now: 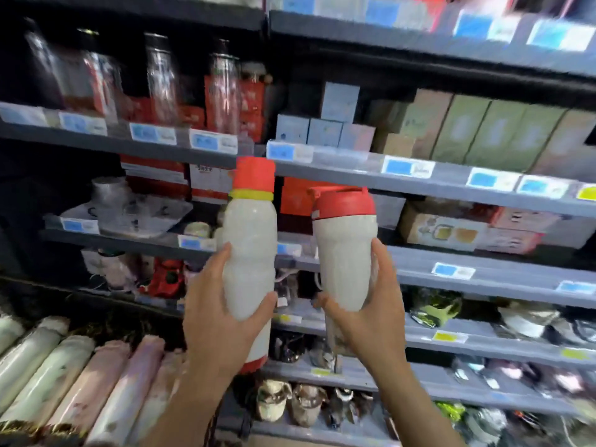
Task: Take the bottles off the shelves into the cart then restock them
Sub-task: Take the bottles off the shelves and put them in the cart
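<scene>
My left hand (pixel 214 306) grips a tall white bottle (pixel 250 250) with a red cap, a yellow ring under it and a red base. My right hand (pixel 374 304) grips a shorter white tumbler (pixel 345 256) with a red flip lid. I hold both upright, side by side, in front of the grey shelves (pixel 354 175) at about mid-height. No cart is in view. The picture is motion-blurred.
Clear bottles (pixel 161 79) with red boxes stand on the upper left shelf. Green and tan boxes (pixel 483 130) fill the upper right shelf. Rolled pastel items (pixel 74 382) lie at the lower left. Bagged goods (pixel 435 308) hang on the lower right shelves.
</scene>
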`<control>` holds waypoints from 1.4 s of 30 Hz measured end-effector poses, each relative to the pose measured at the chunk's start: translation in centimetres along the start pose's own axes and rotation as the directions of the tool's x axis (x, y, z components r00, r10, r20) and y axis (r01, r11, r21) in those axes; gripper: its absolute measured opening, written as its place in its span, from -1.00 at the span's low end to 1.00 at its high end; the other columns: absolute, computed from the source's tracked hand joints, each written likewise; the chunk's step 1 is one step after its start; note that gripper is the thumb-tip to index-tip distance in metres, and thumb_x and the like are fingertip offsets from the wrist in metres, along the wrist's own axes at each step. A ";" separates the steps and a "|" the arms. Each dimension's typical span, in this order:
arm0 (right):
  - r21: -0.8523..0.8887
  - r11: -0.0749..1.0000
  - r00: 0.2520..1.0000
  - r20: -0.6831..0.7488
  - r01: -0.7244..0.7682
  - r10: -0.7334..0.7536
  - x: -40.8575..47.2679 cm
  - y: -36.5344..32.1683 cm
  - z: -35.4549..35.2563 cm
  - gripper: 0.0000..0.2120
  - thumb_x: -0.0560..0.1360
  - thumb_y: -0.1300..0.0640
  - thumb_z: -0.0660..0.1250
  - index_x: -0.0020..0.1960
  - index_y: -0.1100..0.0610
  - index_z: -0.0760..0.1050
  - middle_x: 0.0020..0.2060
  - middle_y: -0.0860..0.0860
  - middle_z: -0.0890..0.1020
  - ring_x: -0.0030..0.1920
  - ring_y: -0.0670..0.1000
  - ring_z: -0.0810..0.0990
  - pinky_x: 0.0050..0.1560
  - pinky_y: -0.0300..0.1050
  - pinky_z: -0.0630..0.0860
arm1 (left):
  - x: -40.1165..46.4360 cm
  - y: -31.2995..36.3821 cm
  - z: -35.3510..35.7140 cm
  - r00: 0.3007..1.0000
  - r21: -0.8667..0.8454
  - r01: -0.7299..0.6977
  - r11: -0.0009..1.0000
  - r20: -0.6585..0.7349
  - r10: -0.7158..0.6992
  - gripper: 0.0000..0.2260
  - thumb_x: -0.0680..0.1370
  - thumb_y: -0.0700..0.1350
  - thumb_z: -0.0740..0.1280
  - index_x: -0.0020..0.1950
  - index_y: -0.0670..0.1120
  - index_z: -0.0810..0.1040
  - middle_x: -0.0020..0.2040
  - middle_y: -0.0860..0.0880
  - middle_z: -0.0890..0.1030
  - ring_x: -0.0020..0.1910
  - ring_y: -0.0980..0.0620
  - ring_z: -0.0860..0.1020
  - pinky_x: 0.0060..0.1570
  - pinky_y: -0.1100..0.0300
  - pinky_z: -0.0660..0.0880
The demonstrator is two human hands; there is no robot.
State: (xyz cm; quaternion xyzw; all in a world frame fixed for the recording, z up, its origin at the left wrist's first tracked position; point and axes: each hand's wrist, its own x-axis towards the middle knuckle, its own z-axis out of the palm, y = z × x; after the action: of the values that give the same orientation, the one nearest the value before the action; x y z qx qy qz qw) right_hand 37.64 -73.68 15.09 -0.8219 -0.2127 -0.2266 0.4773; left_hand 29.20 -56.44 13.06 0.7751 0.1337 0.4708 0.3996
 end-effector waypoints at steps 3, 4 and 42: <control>0.010 0.996 0.993 -0.080 0.088 -0.087 3.1 -0.8 -3.6 -0.07 0.27 -0.10 0.53 0.46 -0.27 0.03 0.40 -0.18 0.33 0.32 0.04 0.41 0.12 0.19 0.50 | 3.1 3.9 2.8 0.994 -0.073 -0.110 0.991 -0.005 0.110 -0.29 0.30 0.27 0.41 0.36 0.42 0.15 0.24 0.55 0.26 0.34 0.06 0.36 0.29 -0.16 0.40; 0.015 0.993 0.988 -0.107 0.115 -0.113 4.1 -1.3 -4.8 -0.08 0.27 -0.10 0.51 0.45 -0.28 0.03 0.39 -0.17 0.35 0.30 0.05 0.43 0.10 0.19 0.50 | 4.1 5.2 3.7 0.990 -0.107 -0.140 0.984 -0.014 0.140 -0.29 0.29 0.30 0.38 0.38 0.42 0.14 0.25 0.62 0.20 0.35 0.11 0.34 0.30 -0.16 0.39; -0.025 0.780 0.673 -0.488 0.625 -0.555 49.7 -16.4 -4.2 0.13 0.26 0.00 0.60 0.53 -0.21 -0.14 0.32 0.05 0.30 0.08 -0.10 0.27 0.03 -0.12 0.33 | 51.4 21.3 13.8 0.602 0.085 -0.616 0.783 -0.590 0.538 -0.25 0.38 0.11 0.51 0.49 0.03 0.27 0.39 -0.05 0.44 0.30 -0.14 0.41 0.02 0.12 0.32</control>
State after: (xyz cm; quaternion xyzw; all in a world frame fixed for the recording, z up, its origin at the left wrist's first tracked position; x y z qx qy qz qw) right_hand 67.72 -63.30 56.84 -0.5914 -0.3606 -0.5447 0.4728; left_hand 63.91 -47.03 57.70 0.5651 -0.0383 0.7961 0.2130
